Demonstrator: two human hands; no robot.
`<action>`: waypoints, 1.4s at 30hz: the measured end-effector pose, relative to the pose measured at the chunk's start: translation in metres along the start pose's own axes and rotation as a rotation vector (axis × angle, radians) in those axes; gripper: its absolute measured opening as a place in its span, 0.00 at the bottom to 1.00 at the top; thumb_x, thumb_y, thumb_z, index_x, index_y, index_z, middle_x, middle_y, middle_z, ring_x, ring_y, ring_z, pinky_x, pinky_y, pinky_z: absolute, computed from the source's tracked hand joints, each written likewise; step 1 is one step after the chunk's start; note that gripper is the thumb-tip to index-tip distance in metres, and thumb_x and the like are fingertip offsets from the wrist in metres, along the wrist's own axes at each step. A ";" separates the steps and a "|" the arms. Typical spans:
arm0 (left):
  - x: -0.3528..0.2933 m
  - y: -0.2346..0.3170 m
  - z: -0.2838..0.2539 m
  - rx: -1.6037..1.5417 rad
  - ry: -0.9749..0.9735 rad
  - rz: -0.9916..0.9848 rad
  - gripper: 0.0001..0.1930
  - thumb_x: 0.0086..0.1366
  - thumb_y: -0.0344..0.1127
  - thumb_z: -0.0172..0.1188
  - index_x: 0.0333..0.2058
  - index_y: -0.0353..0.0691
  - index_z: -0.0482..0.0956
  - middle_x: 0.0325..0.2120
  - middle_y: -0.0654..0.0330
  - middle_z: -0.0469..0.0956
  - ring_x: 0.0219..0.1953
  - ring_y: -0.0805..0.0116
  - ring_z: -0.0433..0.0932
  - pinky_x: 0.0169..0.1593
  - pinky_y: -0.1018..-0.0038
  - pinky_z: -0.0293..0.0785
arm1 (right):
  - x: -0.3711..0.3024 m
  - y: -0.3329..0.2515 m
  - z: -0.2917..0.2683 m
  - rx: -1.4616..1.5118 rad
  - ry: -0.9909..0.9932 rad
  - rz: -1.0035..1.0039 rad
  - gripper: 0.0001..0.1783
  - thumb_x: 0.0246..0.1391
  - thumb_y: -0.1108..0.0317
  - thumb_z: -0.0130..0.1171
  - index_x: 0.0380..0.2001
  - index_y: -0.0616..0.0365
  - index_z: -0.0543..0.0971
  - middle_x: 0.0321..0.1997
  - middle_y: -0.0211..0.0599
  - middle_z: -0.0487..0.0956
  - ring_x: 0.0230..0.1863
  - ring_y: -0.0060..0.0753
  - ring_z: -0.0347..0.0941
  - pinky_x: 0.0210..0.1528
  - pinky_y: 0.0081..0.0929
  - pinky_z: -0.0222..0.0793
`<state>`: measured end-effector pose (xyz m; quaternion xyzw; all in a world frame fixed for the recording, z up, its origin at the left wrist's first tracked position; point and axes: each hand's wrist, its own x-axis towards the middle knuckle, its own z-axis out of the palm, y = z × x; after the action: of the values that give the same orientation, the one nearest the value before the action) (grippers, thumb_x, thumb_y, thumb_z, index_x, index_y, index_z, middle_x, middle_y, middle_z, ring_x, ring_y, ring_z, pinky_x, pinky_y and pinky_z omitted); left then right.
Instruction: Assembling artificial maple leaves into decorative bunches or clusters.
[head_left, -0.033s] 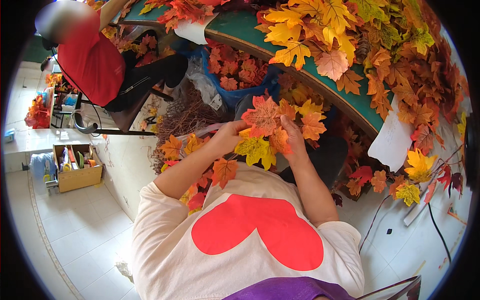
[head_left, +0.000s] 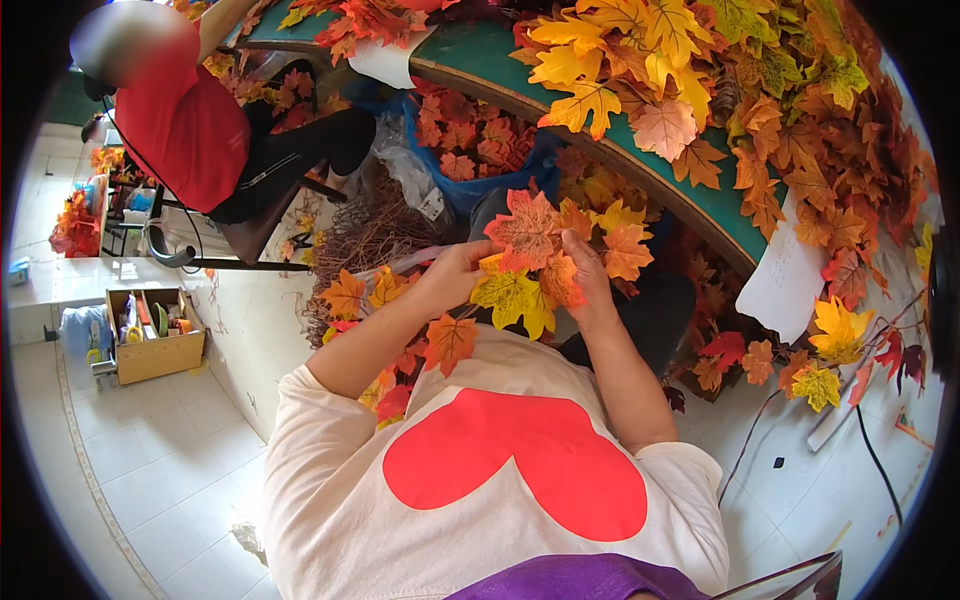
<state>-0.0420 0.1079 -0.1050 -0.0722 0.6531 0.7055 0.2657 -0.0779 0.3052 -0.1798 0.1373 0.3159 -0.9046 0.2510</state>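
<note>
Orange, red and yellow cloth-like leaves make up the bunch of leaves (head_left: 527, 232) in the middle of the frame, just above the cream shirt (head_left: 330, 490) with its big red heart (head_left: 515, 460). The right hand (head_left: 590, 272) is closed on the bunch, with its thumb up beside the big red-orange leaf. The left hand (head_left: 462, 272) is at the other side of that leaf, its fingers bent in. They seem to touch the leaf's edge, but leaves hide the tips, so I cannot tell if they pinch it.

A green table (head_left: 480, 73) bends across the top of the frame. On it, at the upper right, sits a big leaf pile (head_left: 800, 180), yellow, orange and brown. White paper (head_left: 780, 280) hangs at its edge on the right. Above the hands, a blue bag (head_left: 543, 165) holds more red leaves. Thin brown twigs (head_left: 375, 215) lie left of it. At the upper left, a person in a red top (head_left: 195, 140) sits on a chair. A yellowish box (head_left: 160, 358) stands below, at the left.
</note>
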 end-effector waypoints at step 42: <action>0.005 0.007 -0.009 -0.038 -0.106 -0.303 0.12 0.56 0.27 0.58 0.41 0.38 0.75 0.30 0.64 0.77 0.26 0.79 0.75 0.29 0.86 0.70 | 0.001 0.011 -0.030 0.153 0.027 0.029 0.18 0.56 0.64 0.48 0.48 0.61 0.69 0.46 0.38 0.72 0.47 0.32 0.70 0.50 0.28 0.65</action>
<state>-0.0512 0.1006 -0.1025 -0.1374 0.6063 0.6725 0.4016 -0.0704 0.3170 -0.2087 0.1729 0.2471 -0.9204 0.2487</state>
